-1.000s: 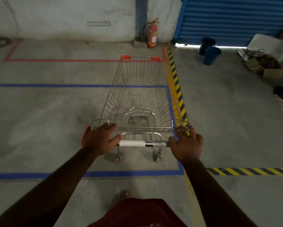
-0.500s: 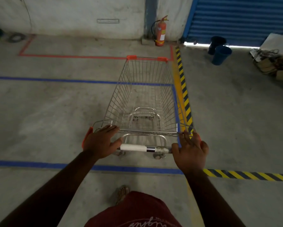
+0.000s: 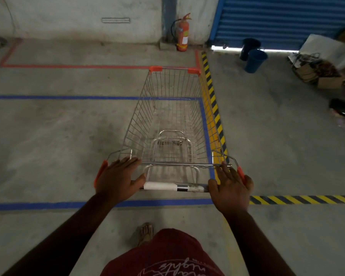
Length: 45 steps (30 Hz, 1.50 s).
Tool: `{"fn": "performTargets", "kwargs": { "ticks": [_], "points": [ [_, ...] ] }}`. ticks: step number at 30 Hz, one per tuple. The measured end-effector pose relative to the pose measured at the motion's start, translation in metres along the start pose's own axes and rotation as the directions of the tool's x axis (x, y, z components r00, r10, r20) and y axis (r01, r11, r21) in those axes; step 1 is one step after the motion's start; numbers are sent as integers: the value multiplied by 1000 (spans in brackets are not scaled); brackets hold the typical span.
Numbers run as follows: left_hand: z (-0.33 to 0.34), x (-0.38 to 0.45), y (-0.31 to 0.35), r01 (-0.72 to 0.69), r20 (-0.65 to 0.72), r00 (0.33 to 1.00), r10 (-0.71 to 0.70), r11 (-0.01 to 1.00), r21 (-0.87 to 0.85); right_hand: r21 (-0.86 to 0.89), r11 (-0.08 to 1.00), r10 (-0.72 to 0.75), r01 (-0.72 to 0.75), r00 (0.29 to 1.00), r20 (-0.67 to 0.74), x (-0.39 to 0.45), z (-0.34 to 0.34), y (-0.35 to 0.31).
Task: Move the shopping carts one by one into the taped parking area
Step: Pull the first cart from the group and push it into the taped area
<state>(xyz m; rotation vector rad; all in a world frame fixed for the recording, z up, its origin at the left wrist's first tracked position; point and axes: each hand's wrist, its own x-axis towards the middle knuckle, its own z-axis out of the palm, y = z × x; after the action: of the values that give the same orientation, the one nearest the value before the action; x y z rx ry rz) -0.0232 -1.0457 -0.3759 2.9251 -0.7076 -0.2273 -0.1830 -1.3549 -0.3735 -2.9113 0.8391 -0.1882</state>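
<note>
An empty wire shopping cart [image 3: 173, 124] with orange corner caps stands straight ahead of me, inside a rectangle of blue tape [image 3: 68, 97] on the concrete floor. Its right side runs along the blue rectangle's right edge. My left hand [image 3: 118, 179] rests over the left end of the cart's handle bar [image 3: 173, 187], thumb under the bar, fingers stretched forward. My right hand [image 3: 230, 189] lies on the right end in the same way. A red-taped area [image 3: 88, 66] lies beyond the blue one, against the far wall.
A yellow-black hazard stripe [image 3: 213, 100] runs along the cart's right side and across the floor at right [image 3: 307, 199]. A red fire extinguisher [image 3: 182, 35] stands at the wall. Two blue buckets [image 3: 254, 59] and a heap of boxes [image 3: 319, 72] sit before the blue shutter [image 3: 287, 18].
The cart has rolled forward across the near blue tape line into the blue rectangle, with both my hands staying on its handle.
</note>
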Motion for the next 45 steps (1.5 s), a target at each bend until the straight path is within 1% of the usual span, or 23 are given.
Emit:
{"fn": "performTargets", "kwargs": {
  "ticks": [10, 22, 28, 31, 35, 45],
  "points": [
    [4, -12, 9, 3, -56, 998, -4, 1000, -18, 21, 1000, 4, -5, 1000, 15, -3, -1, 8],
    [7, -20, 18, 32, -41, 999, -33, 999, -39, 47, 999, -11, 12, 1000, -6, -6, -1, 18],
    [10, -32, 25, 42, -18, 999, -42, 999, -15, 43, 999, 17, -17, 1000, -3, -16, 0, 22],
    [10, -35, 25, 43, -29, 999, -43, 999, -15, 27, 1000, 11, -11, 1000, -8, -21, 0, 23],
    [9, -37, 28, 51, -43, 998, -52, 999, -18, 55, 998, 14, -13, 999, -34, -19, -1, 25],
    [12, -40, 28, 49, -95, 994, -51, 998, -27, -6, 999, -34, 34, 998, 53, -23, 0, 28]
  ]
}}
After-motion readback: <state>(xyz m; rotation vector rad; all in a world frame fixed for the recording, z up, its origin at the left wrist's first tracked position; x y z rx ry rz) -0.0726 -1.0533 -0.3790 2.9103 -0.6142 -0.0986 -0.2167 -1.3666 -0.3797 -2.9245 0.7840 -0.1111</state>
